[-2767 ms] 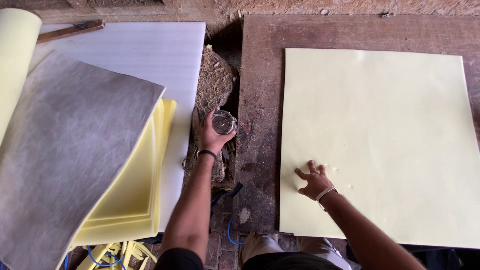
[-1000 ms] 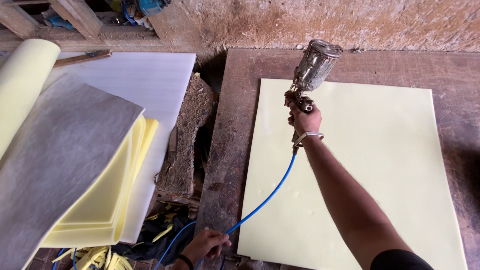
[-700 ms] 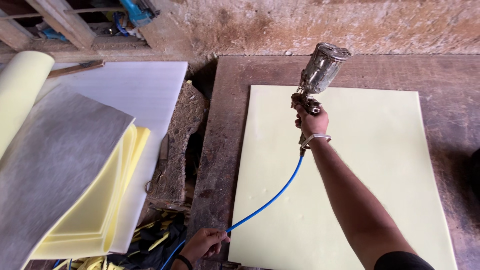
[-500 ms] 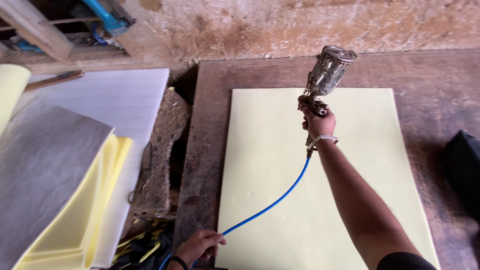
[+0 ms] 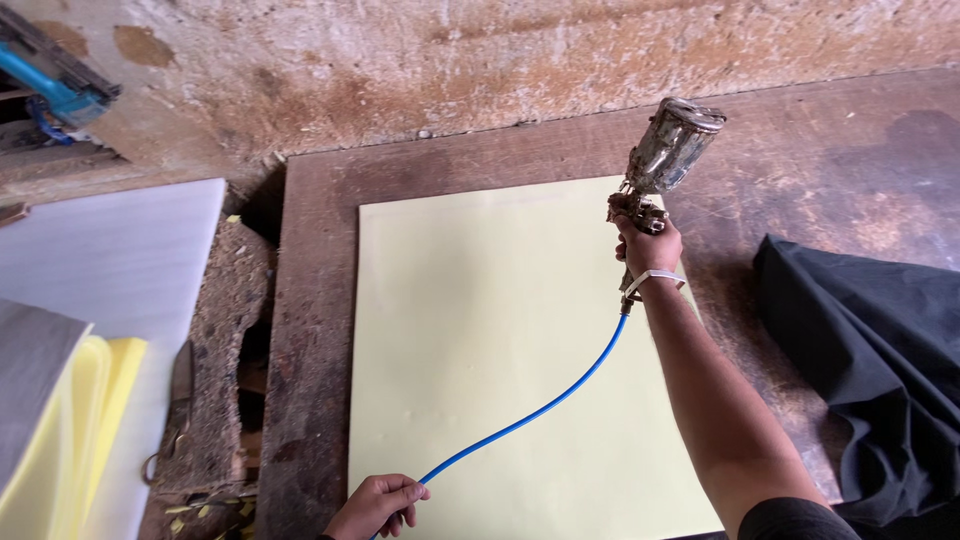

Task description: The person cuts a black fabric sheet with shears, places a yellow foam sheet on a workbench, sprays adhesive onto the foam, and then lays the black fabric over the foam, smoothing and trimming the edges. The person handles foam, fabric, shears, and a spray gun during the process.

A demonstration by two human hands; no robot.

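My right hand (image 5: 648,246) grips a grimy metal spray gun (image 5: 662,158) with its cup on top, held over the far right corner of a pale yellow foam sheet (image 5: 480,340). The sheet lies flat on a dark wooden table (image 5: 310,330). A blue air hose (image 5: 545,412) runs from the gun down across the sheet to my left hand (image 5: 378,503), which holds it near the sheet's near left edge.
A black cloth (image 5: 870,370) lies on the table at the right. To the left sit a white sheet (image 5: 110,265) and a stack of yellow foam (image 5: 70,430) under a grey sheet (image 5: 30,370). A rough stained wall (image 5: 500,60) stands behind.
The view has swung right and closer, so the black cloth now shows. My right hand has carried the spray gun towards the sheet's far right corner. My left hand keeps hold of the hose.
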